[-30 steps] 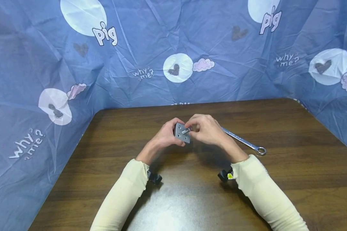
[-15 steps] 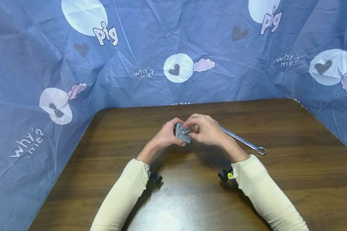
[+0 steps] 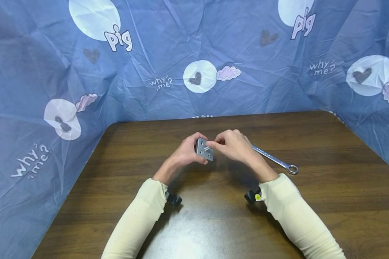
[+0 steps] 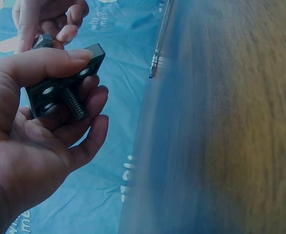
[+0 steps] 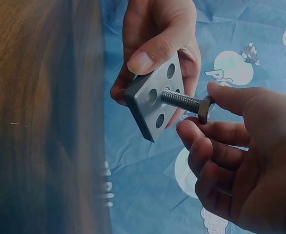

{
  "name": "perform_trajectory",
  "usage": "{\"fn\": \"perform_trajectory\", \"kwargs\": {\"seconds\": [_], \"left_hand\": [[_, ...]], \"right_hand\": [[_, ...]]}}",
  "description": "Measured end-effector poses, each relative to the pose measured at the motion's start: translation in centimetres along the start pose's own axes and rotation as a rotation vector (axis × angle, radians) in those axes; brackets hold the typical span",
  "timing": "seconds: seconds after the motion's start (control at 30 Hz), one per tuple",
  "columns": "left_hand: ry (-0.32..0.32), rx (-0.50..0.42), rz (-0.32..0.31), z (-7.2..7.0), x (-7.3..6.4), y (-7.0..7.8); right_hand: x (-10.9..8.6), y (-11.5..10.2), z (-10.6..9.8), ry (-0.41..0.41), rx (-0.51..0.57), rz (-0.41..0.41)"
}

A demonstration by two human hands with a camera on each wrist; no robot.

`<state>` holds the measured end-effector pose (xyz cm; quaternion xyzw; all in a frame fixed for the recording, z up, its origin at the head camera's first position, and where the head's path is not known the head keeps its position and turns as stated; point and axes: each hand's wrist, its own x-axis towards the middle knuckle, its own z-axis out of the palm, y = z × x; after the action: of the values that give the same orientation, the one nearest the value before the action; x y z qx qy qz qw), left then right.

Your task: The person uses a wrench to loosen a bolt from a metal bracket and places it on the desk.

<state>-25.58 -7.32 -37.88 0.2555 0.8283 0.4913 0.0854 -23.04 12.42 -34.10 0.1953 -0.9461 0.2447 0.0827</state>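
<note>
My left hand [image 3: 185, 150] holds a small square metal plate [image 5: 149, 111] by its edges, raised off the table, with holes near its corners. A hex bolt [image 5: 182, 102] passes through the middle of the plate. In the left wrist view its threaded end [image 4: 74, 103] sticks out on the far side, between plate and fingers. My right hand [image 3: 235, 145] is at the bolt's head, which stands well out from the plate. The thumb [image 5: 223, 97] lies against the head from above, and the index fingertip [image 5: 189, 129] is right beneath it.
A long combination wrench [image 3: 273, 158] lies on the brown wooden table [image 3: 214, 201], behind and right of my right hand. Blue printed cloth [image 3: 168, 43] hangs round the back and sides of the table. Black wrist mounts [image 3: 174, 200] sit under both sleeves.
The right thumb and fingers have shifted round the bolt's head, the thumb now stretched forward across it and the index finger drawn back. The left hand and plate have hardly moved.
</note>
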Motion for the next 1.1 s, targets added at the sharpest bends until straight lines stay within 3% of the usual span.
{"fn": "perform_trajectory", "kwargs": {"seconds": [0.33,0.7,1.1], "left_hand": [[0.005,-0.021,-0.002,0.0,0.08,0.11],[0.011,-0.011,-0.004,0.0,0.13,-0.04],[0.017,0.003,-0.003,0.0,0.04,0.07]], "right_hand": [[-0.02,-0.31,-0.41,-0.029,0.082,-0.1],[-0.19,-0.18,-0.26,0.004,0.081,-0.202],[-0.36,-0.48,0.05,0.045,0.088,-0.225]]}}
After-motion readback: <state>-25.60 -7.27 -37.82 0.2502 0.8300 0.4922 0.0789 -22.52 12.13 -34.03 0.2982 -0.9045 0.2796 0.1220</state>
